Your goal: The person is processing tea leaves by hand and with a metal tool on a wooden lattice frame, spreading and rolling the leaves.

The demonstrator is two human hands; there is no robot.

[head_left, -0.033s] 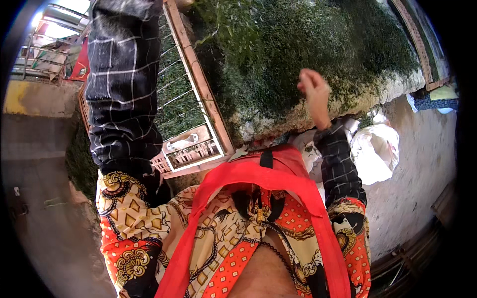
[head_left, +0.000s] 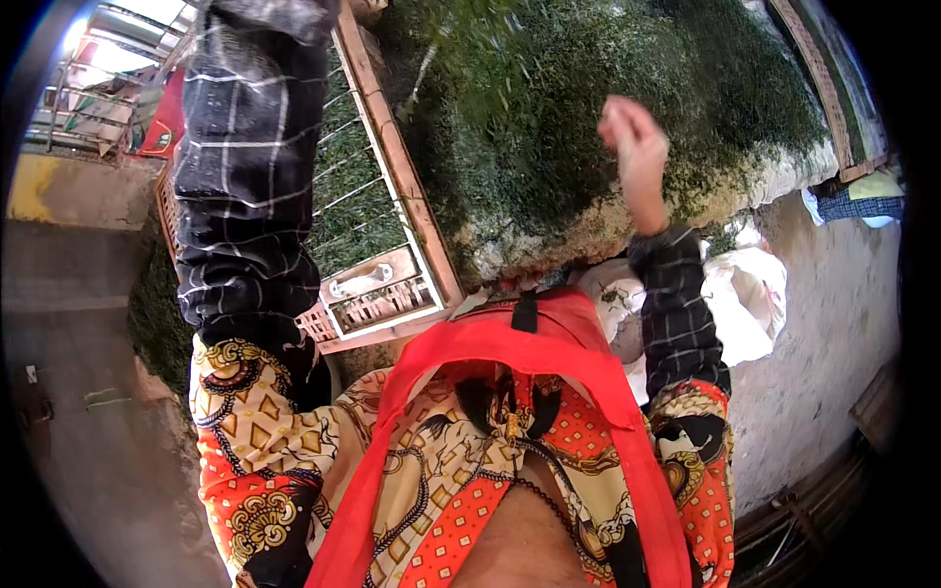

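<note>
Open room above green heap (head_left: 559, 127), wooden rack (head_left: 403, 167) barring left, white sack (head_left: 747, 309) lower right

Pale rough ledge (head_left: 799, 167), fine dark-green leaves (head_left: 730, 93) spread across it

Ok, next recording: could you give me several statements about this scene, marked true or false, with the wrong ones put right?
1. The bare right hand appears in front of the dark-green leafy heap. True.
2. The left hand shows at the bottom edge. False: it is out of view; its black, white-checked fabric sleeve runs to the top edge.
3. A wide red fabric strap arches over the cream-and-orange patterned garment. True.
4. The white sack lies left of the wooden-framed barred rack. False: it lies to its right.
</note>
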